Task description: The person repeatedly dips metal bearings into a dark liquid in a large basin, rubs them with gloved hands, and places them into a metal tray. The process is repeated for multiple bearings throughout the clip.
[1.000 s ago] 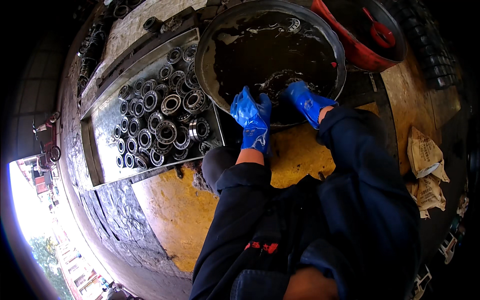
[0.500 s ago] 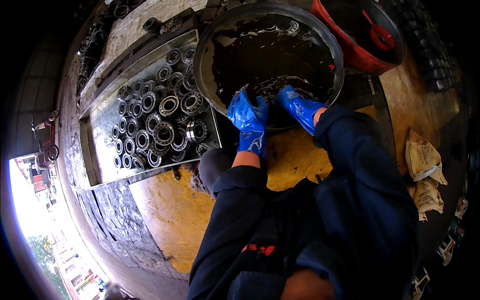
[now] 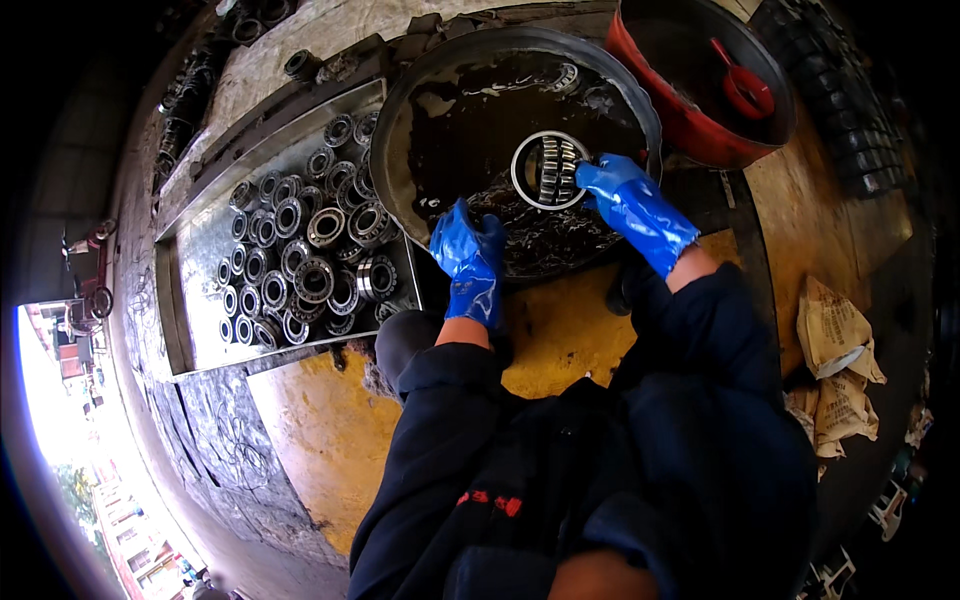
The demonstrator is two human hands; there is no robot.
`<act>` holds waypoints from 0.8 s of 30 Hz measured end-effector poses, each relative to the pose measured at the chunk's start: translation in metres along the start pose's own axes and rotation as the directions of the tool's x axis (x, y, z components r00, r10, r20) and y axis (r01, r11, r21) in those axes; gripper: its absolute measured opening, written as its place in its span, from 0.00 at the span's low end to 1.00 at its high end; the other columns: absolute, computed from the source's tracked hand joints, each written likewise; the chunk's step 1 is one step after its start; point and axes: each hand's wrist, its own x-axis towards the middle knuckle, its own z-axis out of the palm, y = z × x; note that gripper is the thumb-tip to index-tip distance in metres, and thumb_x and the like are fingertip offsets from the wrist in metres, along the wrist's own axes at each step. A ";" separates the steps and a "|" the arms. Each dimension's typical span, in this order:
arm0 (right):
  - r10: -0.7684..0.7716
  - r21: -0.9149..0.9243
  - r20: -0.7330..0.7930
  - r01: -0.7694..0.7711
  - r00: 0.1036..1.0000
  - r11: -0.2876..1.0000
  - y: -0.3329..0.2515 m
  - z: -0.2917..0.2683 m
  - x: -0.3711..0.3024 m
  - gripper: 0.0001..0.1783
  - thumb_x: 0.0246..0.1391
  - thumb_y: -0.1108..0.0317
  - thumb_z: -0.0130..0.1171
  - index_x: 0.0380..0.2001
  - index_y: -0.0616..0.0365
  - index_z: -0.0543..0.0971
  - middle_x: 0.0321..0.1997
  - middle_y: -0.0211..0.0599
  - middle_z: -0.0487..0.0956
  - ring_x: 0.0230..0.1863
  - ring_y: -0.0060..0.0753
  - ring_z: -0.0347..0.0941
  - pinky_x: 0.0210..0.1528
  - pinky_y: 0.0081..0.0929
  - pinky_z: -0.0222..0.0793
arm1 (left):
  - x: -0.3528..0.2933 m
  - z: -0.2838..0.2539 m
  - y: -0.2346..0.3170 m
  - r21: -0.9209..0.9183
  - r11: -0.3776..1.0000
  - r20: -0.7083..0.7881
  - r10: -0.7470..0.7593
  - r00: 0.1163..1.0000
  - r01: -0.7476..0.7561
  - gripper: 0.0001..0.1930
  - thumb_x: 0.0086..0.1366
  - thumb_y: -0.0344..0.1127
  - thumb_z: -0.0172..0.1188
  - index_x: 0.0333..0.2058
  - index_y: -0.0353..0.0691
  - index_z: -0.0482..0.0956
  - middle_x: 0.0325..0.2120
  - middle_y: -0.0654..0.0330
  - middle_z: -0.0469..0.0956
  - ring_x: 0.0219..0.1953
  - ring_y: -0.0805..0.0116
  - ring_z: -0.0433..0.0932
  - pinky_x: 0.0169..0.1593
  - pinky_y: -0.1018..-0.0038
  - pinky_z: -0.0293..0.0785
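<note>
A shiny roller bearing (image 3: 517, 172), its rollers turned crosswise inside the outer ring, is held over the dark liquid by my right hand (image 3: 636, 208). The blue-gloved fingers of that hand close on the ring's right edge. Below it lies a wide round basin (image 3: 391, 140) of dark, oily liquid. At the basin's near left rim is my left hand (image 3: 468, 262), also in a wet blue glove, with thumb and fingers apart and nothing visible between them. Another bearing (image 3: 567, 78) shows near the basin's far side, partly in the liquid.
Left of the basin, a metal tray (image 3: 205, 335) holds many bearings. A red tub (image 3: 655, 95) with a red dipper (image 3: 745, 92) stands at the far right. Black ribbed parts (image 3: 830, 100) line the right side. Torn paper bags (image 3: 838, 330) lie on the right.
My right hand has risen from the basin's near side and moved right, bringing the bearing into view above the liquid. My left hand has shifted slightly left and down in the picture.
</note>
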 end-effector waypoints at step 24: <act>-0.322 -0.061 -0.181 0.316 0.929 0.947 -0.049 0.014 -0.011 0.17 0.53 0.65 0.63 0.44 0.63 0.82 0.36 0.48 0.85 0.37 0.40 0.83 0.43 0.36 0.77 | 0.064 -0.028 -0.002 -0.661 0.387 0.704 0.025 0.710 0.643 0.24 0.74 0.45 0.59 0.62 0.38 0.72 0.50 0.52 0.82 0.52 0.57 0.82 0.54 0.62 0.80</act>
